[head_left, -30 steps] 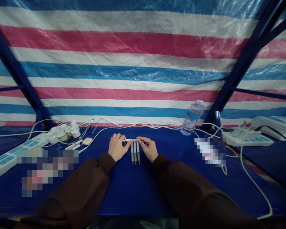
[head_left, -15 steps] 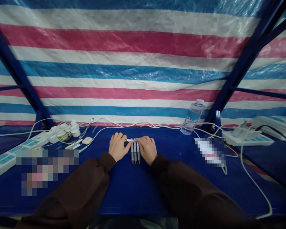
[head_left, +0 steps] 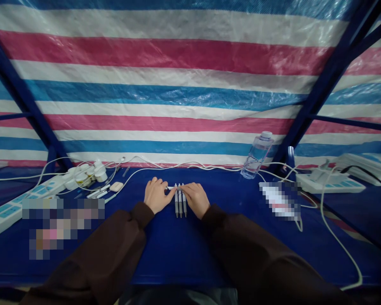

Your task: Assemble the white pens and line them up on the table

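Three grey-and-white pens [head_left: 180,203] lie side by side on the blue table, their tips towards me. Across their far ends is another slim white pen [head_left: 170,187], set crosswise and partly hidden by my fingers. My left hand [head_left: 157,195] pinches its left end between thumb and fingers. From the other side my right hand [head_left: 195,198] is closed with its fingertips at the crosswise pen's right end and close to the rightmost pen; its exact grip is partly hidden.
A clear water bottle [head_left: 257,156] stands at the back right. Power strips [head_left: 9,207] with plugs and white cables lie left and right. Loose pens [head_left: 98,192] and a small pale case [head_left: 116,187] rest at the left. A striped tarp [head_left: 190,97] hangs behind.
The crosswise pen shows less between my hands, and the far ends of the three pens show more. Both hands have barely moved.
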The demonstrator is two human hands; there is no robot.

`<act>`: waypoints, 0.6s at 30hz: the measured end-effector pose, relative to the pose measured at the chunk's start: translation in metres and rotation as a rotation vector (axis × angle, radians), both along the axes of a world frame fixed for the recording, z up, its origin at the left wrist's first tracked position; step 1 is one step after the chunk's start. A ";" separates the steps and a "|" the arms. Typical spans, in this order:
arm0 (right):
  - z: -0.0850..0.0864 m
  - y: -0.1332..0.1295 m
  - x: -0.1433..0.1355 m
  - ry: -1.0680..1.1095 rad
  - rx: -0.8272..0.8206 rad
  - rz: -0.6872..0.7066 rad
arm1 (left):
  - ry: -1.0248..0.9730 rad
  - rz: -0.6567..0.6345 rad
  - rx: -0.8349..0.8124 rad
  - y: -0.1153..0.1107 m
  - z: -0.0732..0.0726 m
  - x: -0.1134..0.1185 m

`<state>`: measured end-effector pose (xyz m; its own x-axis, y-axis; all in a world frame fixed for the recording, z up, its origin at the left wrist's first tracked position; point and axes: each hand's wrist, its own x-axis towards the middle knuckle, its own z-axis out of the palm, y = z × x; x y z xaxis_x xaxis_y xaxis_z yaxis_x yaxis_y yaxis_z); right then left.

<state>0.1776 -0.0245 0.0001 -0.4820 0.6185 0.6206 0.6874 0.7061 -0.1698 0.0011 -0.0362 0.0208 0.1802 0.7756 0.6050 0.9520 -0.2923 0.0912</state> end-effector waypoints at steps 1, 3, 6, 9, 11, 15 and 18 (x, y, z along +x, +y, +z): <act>0.000 0.000 0.000 0.013 0.001 -0.006 | -0.006 0.001 -0.007 0.000 0.000 0.000; 0.001 -0.001 -0.001 0.045 -0.001 -0.044 | -0.019 -0.004 -0.019 -0.001 -0.001 0.001; 0.004 -0.004 -0.003 0.058 -0.007 -0.099 | -0.035 -0.023 -0.028 -0.002 0.000 0.002; 0.006 -0.006 -0.004 0.013 -0.012 -0.091 | -0.028 -0.019 -0.025 -0.002 0.000 0.002; 0.007 -0.006 -0.004 -0.016 -0.020 -0.075 | -0.023 -0.009 -0.024 -0.001 0.000 0.002; 0.006 -0.005 -0.003 -0.001 -0.044 -0.054 | -0.035 -0.015 -0.031 0.001 -0.003 0.002; 0.005 -0.005 -0.003 0.042 -0.059 -0.058 | -0.048 -0.044 -0.039 0.001 -0.004 0.002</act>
<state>0.1746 -0.0290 0.0055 -0.4186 0.6806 0.6013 0.7186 0.6531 -0.2389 0.0028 -0.0347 0.0166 0.1861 0.7911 0.5827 0.9327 -0.3287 0.1483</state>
